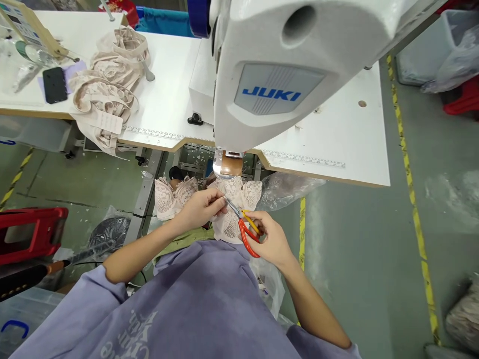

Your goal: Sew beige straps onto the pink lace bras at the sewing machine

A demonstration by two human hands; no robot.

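My left hand [200, 208] is closed, pinching the edge of a pale pink lace garment [239, 199] that lies in my lap below the sewing machine. In my right hand [272, 242] I grip small scissors with red and yellow handles [247, 232]. Their metal tips point up-left and meet the lace right at my left fingers. More of the lace spreads to the left [170, 197].
A white JUKI sewing machine [277, 75] looms over the white table [337, 139]. A pile of beige lace garments [108, 85] and a black phone [55, 85] lie at the table's left. A red crate [30, 232] and plastic bags sit on the green floor.
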